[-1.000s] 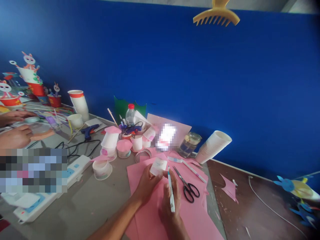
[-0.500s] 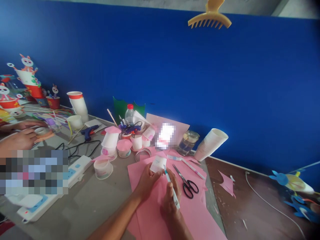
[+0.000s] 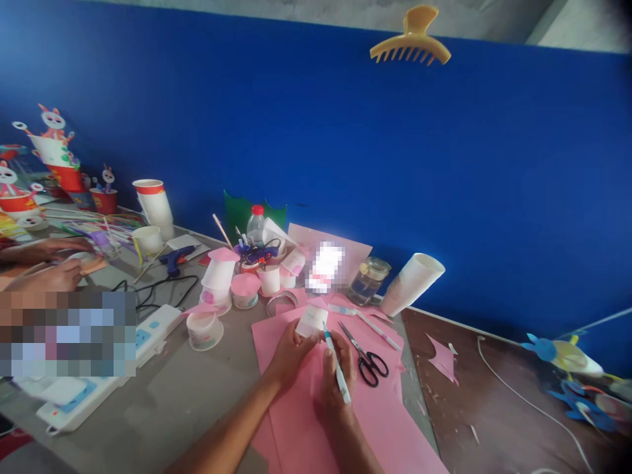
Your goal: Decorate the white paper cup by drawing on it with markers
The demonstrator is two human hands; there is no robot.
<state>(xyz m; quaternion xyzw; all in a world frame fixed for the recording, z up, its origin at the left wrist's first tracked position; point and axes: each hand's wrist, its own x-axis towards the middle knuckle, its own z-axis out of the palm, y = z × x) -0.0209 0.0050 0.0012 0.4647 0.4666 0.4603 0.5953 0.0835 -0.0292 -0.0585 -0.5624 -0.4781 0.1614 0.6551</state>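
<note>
My left hand [image 3: 295, 352] is closed on a small white paper piece [image 3: 312, 320] with faint marks on it. In my right hand [image 3: 336, 382] is a white marker pen [image 3: 338, 372] with a blue band near its tip. The tip meets or nearly meets the right edge of the white piece; I cannot tell which. Both hands are above large pink paper sheets [image 3: 375, 421]. Black-handled scissors [image 3: 364, 359] lie on the pink paper just right of my right hand, blades partly spread. Another pen [image 3: 378, 331] rests behind them.
Behind stand a phone [image 3: 326, 266], a glass jar [image 3: 369, 282], stacked paper cups [image 3: 413, 283] and pink-topped cups [image 3: 245, 289]. To the left are a power strip [image 3: 148, 339], a glue gun [image 3: 176, 259] with a black cord, and a co-worker's hands [image 3: 59, 270]. A blue partition [image 3: 316, 131] closes the back.
The view has shifted slightly. My hands keep nearly the same pose, with the pen still at the white piece. The co-worker's hands have moved a little around their work.
</note>
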